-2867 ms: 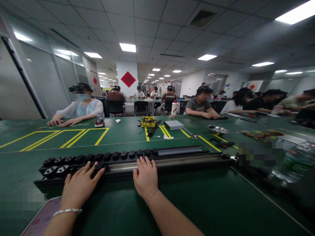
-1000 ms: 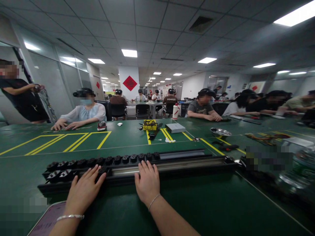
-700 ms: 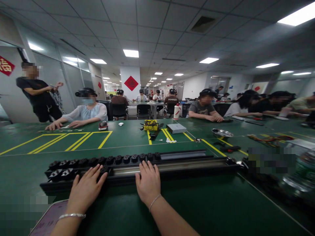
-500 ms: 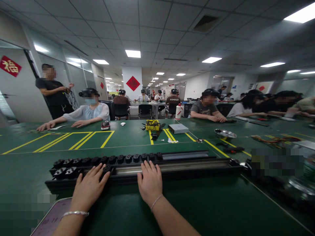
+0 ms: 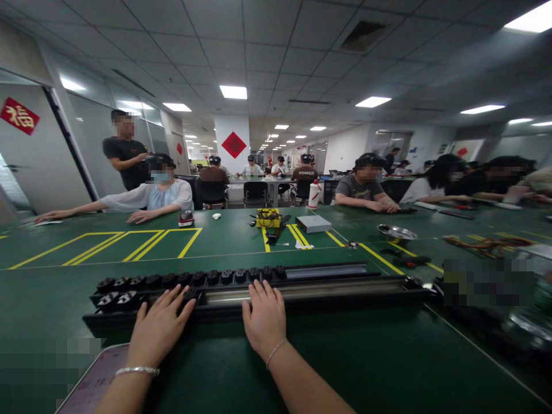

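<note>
- Since the earlier frames, the standing person (image 5: pixel 125 146) has crossed from the far-left doorway to behind the seated person in pale blue (image 5: pixel 166 194), whose one arm now stretches farther out along the table; the person's own two hands have kept their places on the rail.
- The front black rail (image 5: pixel 345 292), with a shiny metal strip along it, lies crosswise under the fingers of both hands.
- Left hand (image 5: pixel 159 328): spread and unclenched, laid over the rail's loaded end; a black socket-like piece (image 5: pixel 191 294) sits at its fingertips, and whether it presses on that piece I cannot tell.
- Right hand (image 5: pixel 266 322): flat and loosely extended, fingertips over the metal strip, grasping nothing visible.
- Two socket-like pieces with pale faces (image 5: pixel 117 299) sit in the same rail, outward of the left hand.
- Just beyond both hands, a back rail (image 5: pixel 328 269) carries a row of black pieces (image 5: pixel 226 276).
- A phone (image 5: pixel 97 379) lies beside the left wrist, nearer the body.
- Farther past the right hand are a yellow box (image 5: pixel 268 217) wrapped in black cable, a grey box (image 5: pixel 314 223) and, off to the right, a metal bowl (image 5: pixel 397 232).
- Under all this spreads the green table (image 5: pixel 345 362).
</note>
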A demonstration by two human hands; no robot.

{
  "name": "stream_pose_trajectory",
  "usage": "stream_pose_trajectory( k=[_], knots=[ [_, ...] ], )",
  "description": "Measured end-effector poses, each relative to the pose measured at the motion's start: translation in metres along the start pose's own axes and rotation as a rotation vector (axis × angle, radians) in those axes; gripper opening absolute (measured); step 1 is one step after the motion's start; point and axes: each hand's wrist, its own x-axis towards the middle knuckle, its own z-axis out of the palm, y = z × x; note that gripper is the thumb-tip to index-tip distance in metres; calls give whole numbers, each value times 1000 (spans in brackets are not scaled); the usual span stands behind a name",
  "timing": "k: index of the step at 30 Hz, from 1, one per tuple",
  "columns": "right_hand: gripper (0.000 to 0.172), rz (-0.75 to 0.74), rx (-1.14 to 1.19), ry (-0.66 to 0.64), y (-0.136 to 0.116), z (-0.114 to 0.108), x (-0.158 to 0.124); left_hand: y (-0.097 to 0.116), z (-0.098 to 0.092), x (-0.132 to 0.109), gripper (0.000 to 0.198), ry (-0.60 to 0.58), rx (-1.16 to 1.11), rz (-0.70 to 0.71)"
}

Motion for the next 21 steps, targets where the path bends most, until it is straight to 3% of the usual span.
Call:
stream_pose_trajectory(
  k=[8,21],
  knots=[
    [44,-4,-29,0,0,0,0,1,-3,1,47,-29,-42,-23],
    [44,-1,-46,0,-1,-1,-1,-3,14,6,60,33,-80,-23]
  ],
)
